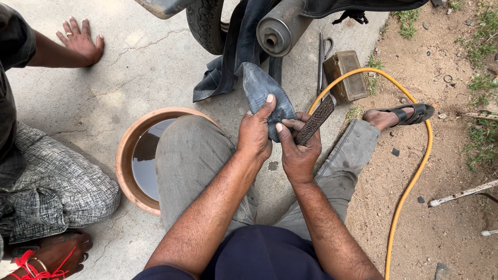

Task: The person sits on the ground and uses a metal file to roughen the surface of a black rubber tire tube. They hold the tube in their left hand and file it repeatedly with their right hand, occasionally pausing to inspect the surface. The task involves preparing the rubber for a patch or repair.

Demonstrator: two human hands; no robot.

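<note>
Together, both hands grip a folded black inner tube (262, 91). Left hand (254, 136) pinches the fold; right hand (298, 150) also clasps a metal rasp (315, 120).

Bright, even daylight, soft faint shadows, sharp focus, slight wide-angle edge stretch.

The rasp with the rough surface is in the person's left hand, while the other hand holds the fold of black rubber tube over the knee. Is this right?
Not quite. The head view shows the rasp in the right hand, not the left. The left hand pinches the folded black rubber tube, held above the knee. The rest stands.
</note>
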